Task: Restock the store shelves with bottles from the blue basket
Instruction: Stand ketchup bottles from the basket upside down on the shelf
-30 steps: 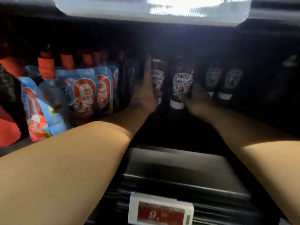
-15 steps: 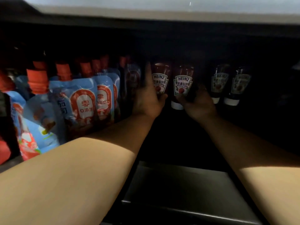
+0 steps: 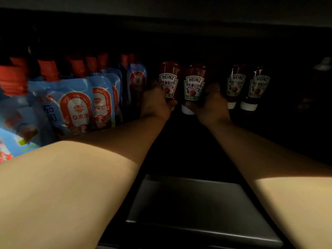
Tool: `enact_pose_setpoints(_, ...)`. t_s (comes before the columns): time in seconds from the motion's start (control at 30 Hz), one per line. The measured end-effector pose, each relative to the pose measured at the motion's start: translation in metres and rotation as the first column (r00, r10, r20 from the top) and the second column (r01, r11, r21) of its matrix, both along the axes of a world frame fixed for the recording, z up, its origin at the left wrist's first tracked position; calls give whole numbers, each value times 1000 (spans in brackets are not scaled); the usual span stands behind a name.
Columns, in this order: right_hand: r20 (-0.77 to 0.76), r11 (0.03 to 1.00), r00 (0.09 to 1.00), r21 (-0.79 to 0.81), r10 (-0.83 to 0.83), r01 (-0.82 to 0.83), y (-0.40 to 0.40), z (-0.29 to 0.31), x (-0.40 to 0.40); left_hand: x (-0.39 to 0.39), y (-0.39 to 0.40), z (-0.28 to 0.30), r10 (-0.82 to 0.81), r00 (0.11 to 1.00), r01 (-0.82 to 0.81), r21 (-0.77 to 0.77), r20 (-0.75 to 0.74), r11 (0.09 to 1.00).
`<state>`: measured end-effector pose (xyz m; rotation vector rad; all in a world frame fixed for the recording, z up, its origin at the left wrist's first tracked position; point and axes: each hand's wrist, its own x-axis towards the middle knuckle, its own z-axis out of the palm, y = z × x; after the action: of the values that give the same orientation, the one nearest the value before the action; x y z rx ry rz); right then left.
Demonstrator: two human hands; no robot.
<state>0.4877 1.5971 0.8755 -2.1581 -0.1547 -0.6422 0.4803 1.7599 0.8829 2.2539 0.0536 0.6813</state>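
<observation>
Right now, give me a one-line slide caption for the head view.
Both hands grip Heinz ketchup bottles deep on a dark shelf.

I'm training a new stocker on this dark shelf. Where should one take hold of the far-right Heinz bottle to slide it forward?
Probably the labelled body of the far-right bottle, from the front, fingers round its free right side. It stands cap-down, close beside its neighbour, and the white cap is narrow and low, so the wider body looks the surer hold.

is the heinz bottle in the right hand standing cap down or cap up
Cap down. The ketchup bottle gripped by the right hand shows its white cap at the bottom, label reading upright.
</observation>
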Motion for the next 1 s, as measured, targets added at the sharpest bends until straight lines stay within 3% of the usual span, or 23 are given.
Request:
enact_pose_setpoints(0.17, 97, 999, 995, -52, 6, -1, -1, 1, -10, -6, 0, -2, 20, 1000, -20, 27, 21, 999)
enact_pose_setpoints(0.43, 13, 979, 1000, -201, 22, -19, -2, 3, -7, -2, 1, -3, 36, 999, -36, 30, -2, 999)
enact_pose_setpoints(1.0, 1, 997, 1000, -83, 4, -4, -8, 1, -12, -7, 7, -3, 84, 996, -84, -21, -7, 996)
